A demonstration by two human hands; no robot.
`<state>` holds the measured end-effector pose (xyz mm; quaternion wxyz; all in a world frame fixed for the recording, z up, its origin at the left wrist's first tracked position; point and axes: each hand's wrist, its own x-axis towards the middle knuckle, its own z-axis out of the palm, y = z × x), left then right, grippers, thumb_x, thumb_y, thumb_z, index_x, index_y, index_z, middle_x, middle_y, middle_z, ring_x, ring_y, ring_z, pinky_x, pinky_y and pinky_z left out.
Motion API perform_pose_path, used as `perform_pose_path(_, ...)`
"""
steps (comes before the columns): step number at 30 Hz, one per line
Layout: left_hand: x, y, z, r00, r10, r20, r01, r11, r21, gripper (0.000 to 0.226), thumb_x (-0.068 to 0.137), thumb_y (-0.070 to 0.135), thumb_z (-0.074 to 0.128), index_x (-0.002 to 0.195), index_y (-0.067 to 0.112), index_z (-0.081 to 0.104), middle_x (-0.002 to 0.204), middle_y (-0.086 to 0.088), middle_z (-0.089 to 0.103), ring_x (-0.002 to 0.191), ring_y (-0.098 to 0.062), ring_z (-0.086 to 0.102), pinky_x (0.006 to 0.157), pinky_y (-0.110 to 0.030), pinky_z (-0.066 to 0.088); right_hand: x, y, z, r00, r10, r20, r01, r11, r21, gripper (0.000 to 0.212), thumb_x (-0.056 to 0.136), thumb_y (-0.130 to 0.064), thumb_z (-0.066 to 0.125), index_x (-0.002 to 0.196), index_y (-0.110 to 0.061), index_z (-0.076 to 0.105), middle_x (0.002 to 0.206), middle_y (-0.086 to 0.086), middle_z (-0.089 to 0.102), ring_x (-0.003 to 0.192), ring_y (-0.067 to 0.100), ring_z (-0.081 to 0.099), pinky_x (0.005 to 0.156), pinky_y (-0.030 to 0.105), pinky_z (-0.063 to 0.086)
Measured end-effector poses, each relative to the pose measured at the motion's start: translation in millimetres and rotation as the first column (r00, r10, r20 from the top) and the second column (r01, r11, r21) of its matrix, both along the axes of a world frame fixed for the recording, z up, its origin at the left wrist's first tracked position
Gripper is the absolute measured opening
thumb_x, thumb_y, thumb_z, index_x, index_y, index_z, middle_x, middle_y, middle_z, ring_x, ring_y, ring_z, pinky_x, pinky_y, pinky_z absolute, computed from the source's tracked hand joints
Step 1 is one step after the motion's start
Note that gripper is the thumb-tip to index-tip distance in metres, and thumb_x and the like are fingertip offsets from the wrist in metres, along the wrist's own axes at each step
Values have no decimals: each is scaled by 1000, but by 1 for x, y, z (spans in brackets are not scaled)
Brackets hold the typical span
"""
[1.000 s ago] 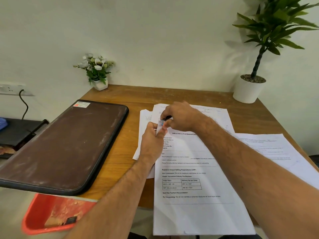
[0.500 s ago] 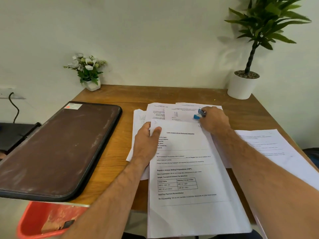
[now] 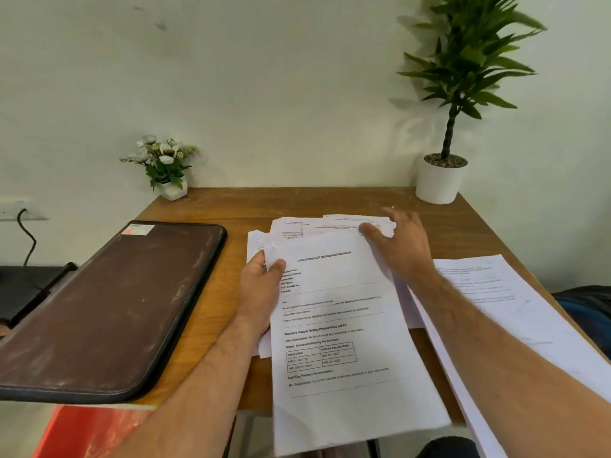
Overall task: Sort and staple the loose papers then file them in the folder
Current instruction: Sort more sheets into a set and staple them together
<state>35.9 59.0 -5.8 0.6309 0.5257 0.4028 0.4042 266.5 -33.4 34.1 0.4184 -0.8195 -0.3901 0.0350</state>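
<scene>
A printed set of white sheets lies in the middle of the wooden table, hanging over its front edge. My left hand grips the set's top left corner, thumb on top. My right hand rests with relaxed, spread fingers on the loose papers fanned out just behind the set, thumb at the set's top right corner. No stapler shows; it may be under that hand. The brown zip folder lies closed at the left, jutting past the table's edge.
More white sheets lie under my right forearm at the table's right side. A small flower pot stands at the back left, a tall plant in a white pot at the back right. A red bin sits below the folder.
My right hand pulled away from the top left corner, carried the small blue stapler to the right, and now lies spread on the papers with the stapler out of sight. My left hand kept its hold.
</scene>
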Motion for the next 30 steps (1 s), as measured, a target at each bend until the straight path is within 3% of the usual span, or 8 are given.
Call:
perform_pose_path(3,-5,-2,21,999,32,43,-31,999,-26,21,102,4,55,109,17,70,104,-5,78,91,-24,76,73,-39,62,-8,-19,17,972,110,-207,-111,994,7,73,83,-64,67,142,-24,51,125,-2,62,112,18,62,93,35,52)
perform_pose_path(5,-5,-4,35,998,36,55,-33,998,-45,19,103,6,55,108,17,70,101,-6,79,86,-23,77,68,-37,62,-14,-35,24,834,267,-483,-278,959,51,59,88,-52,70,135,-19,59,112,-4,73,98,16,72,85,31,56)
perform_pose_path(8,-1,-10,58,999,28,46,-25,997,-69,17,102,8,57,112,14,69,103,-10,78,97,-34,74,81,-49,62,-19,-59,28,658,371,-655,-411,906,100,37,93,-35,69,121,-11,67,108,3,76,97,25,74,91,46,58)
perform_pose_path(10,2,-17,79,998,40,51,-35,994,-107,13,102,11,58,110,14,68,96,-8,79,90,-32,75,75,-46,63,-20,-70,38,622,356,-698,-382,915,127,33,92,-25,71,120,-7,66,109,9,76,98,30,74,92,50,57)
perform_pose_path(15,-4,-34,113,978,-207,-3,202,960,-194,31,104,37,57,118,12,66,108,-11,77,99,-32,75,91,-52,58,-25,-93,73,659,289,-695,-255,955,155,29,91,-21,72,116,-7,67,102,9,77,89,29,75,78,42,61)
perform_pose_path(18,1,-54,118,944,-328,-43,317,934,-167,23,105,25,56,118,10,65,110,-13,77,95,-31,76,84,-48,60,-16,-114,91,674,225,-704,-166,974,152,26,91,-21,72,111,-5,67,94,9,78,81,27,76,62,34,60)
perform_pose_path(26,62,-127,100,945,-325,-21,318,933,-167,18,105,12,53,116,18,66,112,-8,76,98,-31,75,84,-53,61,43,-194,82,662,222,-716,-158,975,157,25,96,-16,63,117,-3,67,109,15,75,99,33,72,84,41,58)
perform_pose_path(30,89,-151,77,940,-334,-71,316,930,-189,18,106,24,53,114,19,68,106,-4,77,96,-27,74,80,-44,62,74,-214,67,860,41,-508,-86,994,-66,28,83,-21,73,110,-16,73,103,11,76,97,35,72,95,52,54)
